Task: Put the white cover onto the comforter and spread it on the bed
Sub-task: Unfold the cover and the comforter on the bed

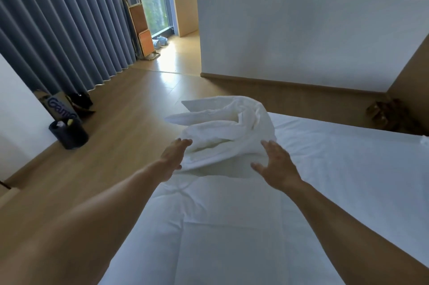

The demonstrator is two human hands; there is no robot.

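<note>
A rolled-up white bundle of bedding (227,131) sits at the far left corner of the bed (348,164), its loose end sticking out over the floor. A flat white strip of the same bedding (222,226) runs from the bundle toward me. My left hand (174,157) reaches out with straight fingers and touches the bundle's left side. On the right side my right hand (276,166) is spread open against the bundle. I cannot tell cover from comforter in the roll.
Wooden floor (120,136) lies left of the bed. A dark bin (68,132) stands near the white wall at left, blue-grey curtains (65,25) behind it. A folded luggage rack (141,29) leans by the window. A brown object (392,113) sits in the right corner.
</note>
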